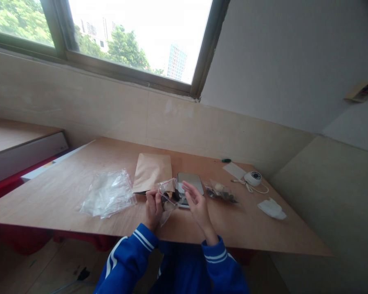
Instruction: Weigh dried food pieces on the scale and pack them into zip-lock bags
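While the left hand (154, 207) pinches a clear zip bag (171, 201) at its left side, the right hand (195, 198) has loose, extended fingers near the right edge; whether they touch it, I cannot tell. The bag, with dark pieces inside, is at the near side of the kitchen scale (192, 182), over the surface (233, 228). For good handling, one should pinch firmly, keep the film flat and support the weight below.

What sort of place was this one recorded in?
Probably a simple indoor workroom, though a room in a home can't be ruled out. The signs are a plain wooden table, a pile of clear plastic bags on it, and what looks like a small flat scale.
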